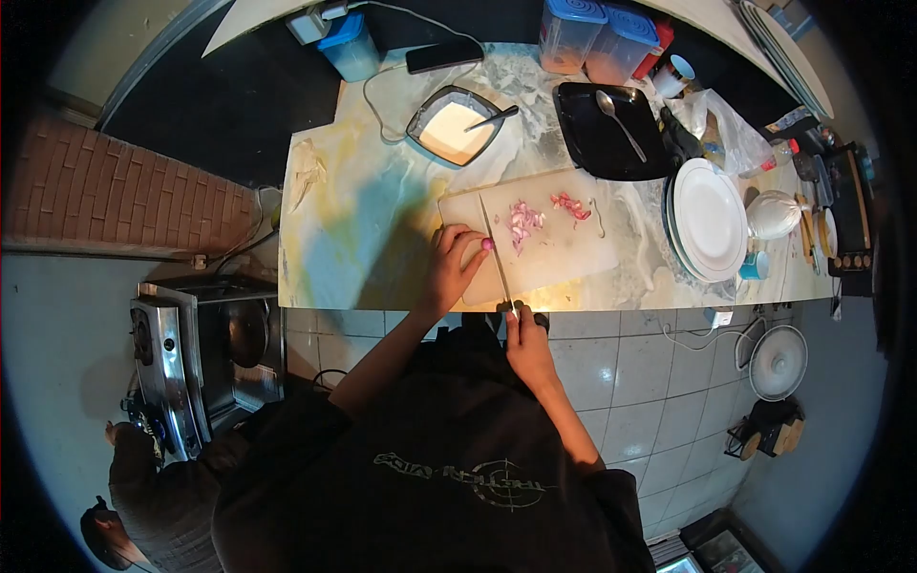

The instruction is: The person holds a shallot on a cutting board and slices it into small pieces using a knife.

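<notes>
My left hand point(456, 263) is closed on a small purple-red shallot point(487, 244), pinning it to the white cutting board point(564, 263). In my right hand point(526, 342) is the handle of a knife point(497, 250), at the counter's front edge. The long thin blade points away from me across the board, right beside the shallot. To the right of the blade lies a pile of chopped shallot point(522, 222). Farther right on the board are red chopped pieces point(571, 205), perhaps chili.
Behind the board sit a square bowl of pale batter point(453, 131) with a utensil in it and a black tray point(583, 122) with a spoon point(621, 126). Stacked white plates point(709, 220) stand to the right. Another person point(172, 487) is at the lower left near a stove point(164, 368).
</notes>
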